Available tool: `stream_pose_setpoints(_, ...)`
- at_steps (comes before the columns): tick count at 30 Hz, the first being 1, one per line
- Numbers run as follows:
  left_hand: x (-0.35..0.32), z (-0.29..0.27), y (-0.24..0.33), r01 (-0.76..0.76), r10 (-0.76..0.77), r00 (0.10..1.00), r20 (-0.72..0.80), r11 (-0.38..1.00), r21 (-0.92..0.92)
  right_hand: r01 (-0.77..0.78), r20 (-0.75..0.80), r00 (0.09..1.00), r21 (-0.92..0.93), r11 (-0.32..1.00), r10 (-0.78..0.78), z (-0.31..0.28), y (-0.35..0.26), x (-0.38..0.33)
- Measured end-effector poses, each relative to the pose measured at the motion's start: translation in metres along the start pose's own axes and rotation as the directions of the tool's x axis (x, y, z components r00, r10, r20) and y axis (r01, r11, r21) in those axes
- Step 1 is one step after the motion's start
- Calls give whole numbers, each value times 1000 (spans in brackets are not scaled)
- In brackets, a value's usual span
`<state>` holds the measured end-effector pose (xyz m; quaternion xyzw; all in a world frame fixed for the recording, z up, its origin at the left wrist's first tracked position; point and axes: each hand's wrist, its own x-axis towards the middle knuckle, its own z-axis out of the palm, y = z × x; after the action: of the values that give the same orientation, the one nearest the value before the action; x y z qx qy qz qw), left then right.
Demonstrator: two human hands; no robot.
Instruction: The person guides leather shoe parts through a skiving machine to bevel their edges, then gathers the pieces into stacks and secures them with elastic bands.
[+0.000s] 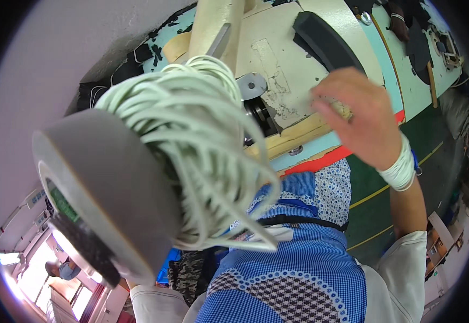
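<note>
My right hand (361, 116) hangs over the worn front edge (304, 132) of a cream machine table (269, 59). Its thumb and fingers curl toward each other, but motion smears the tips, so what they hold, if anything, cannot be made out. White cord (399, 168) is wound round that wrist, with a bit of blue beside it. Just beyond the hand lies a curved black piece (328, 40). My left hand is hidden; only its white sleeve (159, 304) shows below a big grey tape roll (108, 183) and a bundle of pale cord (191, 113).
The roll and cord bundle block much of the left side, close to the camera. A cream machine column (213, 27) rises behind them, beside a round metal plate (252, 85). At the far right, another person's dark hand (398, 24) is over a light-green table (414, 81).
</note>
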<state>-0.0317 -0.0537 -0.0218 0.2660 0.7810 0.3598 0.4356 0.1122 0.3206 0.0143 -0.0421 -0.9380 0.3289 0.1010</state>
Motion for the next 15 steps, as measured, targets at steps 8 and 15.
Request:
stream_pose_setpoints(8,-16,0,4,23,-23,999,-41,1000,0,-112,291,955,195,974,52,9,-22,24)
stream_pose_setpoints(15,-11,8,-2,41,-42,999,-34,999,-24,67,-139,984,-302,951,-114,-7,6,0)
